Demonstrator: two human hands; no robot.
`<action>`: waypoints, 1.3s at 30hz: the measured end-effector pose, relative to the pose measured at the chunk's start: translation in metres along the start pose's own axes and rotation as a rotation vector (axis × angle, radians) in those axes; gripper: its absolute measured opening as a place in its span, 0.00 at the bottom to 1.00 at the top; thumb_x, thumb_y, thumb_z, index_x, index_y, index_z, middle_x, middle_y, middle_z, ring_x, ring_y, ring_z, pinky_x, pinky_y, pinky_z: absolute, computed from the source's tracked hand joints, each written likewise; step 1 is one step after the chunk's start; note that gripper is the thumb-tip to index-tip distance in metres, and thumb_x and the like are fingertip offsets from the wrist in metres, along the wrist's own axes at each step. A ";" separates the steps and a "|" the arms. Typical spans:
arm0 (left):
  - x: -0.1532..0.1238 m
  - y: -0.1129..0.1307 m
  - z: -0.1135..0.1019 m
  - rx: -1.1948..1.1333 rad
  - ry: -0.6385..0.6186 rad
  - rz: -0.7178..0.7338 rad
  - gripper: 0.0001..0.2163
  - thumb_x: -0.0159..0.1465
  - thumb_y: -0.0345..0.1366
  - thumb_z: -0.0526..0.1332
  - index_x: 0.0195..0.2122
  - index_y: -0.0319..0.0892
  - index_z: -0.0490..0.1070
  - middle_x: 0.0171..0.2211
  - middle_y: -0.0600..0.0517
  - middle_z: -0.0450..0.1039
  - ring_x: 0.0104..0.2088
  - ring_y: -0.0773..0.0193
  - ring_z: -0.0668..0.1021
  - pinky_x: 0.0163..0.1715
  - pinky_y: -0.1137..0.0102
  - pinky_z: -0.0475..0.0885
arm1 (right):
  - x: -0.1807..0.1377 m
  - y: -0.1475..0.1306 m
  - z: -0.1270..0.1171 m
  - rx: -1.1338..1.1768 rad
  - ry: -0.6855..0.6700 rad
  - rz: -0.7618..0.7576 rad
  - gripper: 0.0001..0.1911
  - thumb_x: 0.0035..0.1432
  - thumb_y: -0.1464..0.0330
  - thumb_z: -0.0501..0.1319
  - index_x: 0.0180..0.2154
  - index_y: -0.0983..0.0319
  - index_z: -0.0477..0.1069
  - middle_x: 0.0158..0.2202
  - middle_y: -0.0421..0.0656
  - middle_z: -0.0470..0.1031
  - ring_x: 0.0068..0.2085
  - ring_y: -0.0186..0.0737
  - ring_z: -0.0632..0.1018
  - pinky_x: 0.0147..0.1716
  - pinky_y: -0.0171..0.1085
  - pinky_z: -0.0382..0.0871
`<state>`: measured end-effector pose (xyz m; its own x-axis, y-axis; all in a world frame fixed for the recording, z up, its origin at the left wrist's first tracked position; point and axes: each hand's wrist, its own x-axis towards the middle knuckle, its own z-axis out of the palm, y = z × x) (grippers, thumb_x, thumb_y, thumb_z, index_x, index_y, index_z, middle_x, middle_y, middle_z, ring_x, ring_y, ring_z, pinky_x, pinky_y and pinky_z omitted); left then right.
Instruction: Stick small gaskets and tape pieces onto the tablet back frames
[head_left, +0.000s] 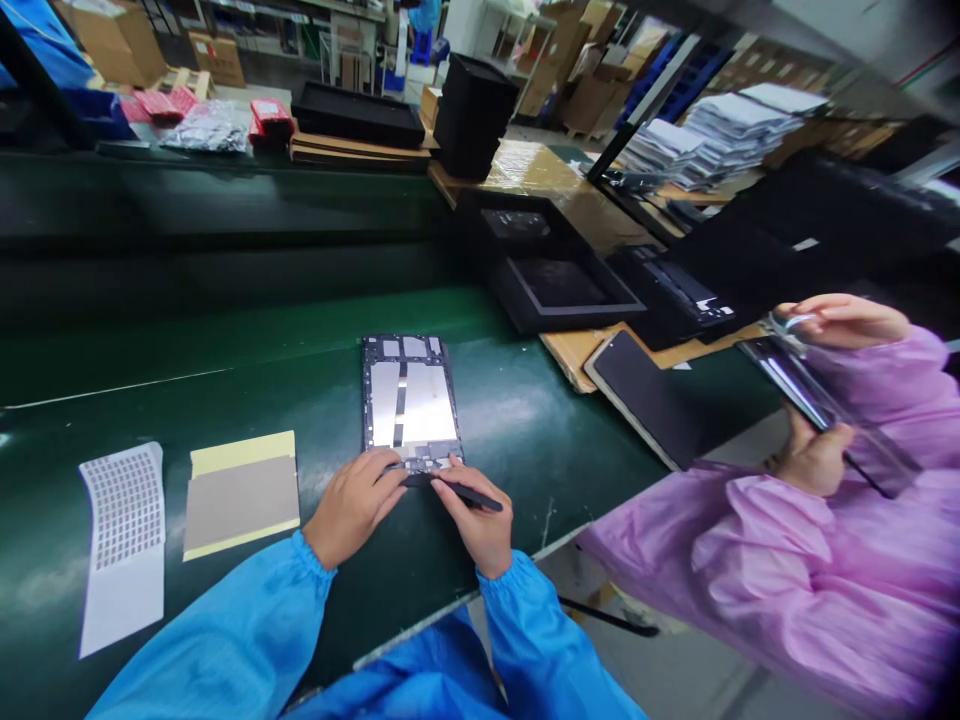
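An opened tablet (414, 400) lies on the green bench in front of me, its silver inside and circuit boards facing up. My left hand (356, 505) is at its lower left corner, fingers bent and closed against the bottom edge. My right hand (480, 520) pinches slim black tweezers (480, 497) at the lower right. Their tip is by the lower circuit board, partly hidden by my fingers. To the left lie a grey sheet with yellow edges (241, 495) and a white sheet of small printed labels (124, 540).
At right, a co-worker in a pink sleeve (795, 530) holds a shiny dark panel. Nearer lies a dark tablet screen (645, 395) by cardboard (570, 360). A black foam tray (555, 265) stands behind; black trays (472, 115) are stacked farther back.
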<state>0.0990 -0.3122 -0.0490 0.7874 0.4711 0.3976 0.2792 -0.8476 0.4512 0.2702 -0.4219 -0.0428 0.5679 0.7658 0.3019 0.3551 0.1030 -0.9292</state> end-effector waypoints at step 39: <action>0.006 0.014 -0.001 0.223 -0.055 0.024 0.12 0.67 0.29 0.59 0.50 0.44 0.73 0.52 0.43 0.73 0.53 0.51 0.74 0.49 0.57 0.73 | -0.001 -0.004 0.003 -0.076 0.041 -0.137 0.04 0.59 0.73 0.67 0.36 0.59 0.81 0.33 0.42 0.84 0.36 0.42 0.85 0.51 0.45 0.80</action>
<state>0.1076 -0.3210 -0.0397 0.8223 0.4417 0.3589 0.3704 -0.8941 0.2518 0.2659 -0.4210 -0.0399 0.5397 0.7212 0.4343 0.4855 0.1548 -0.8604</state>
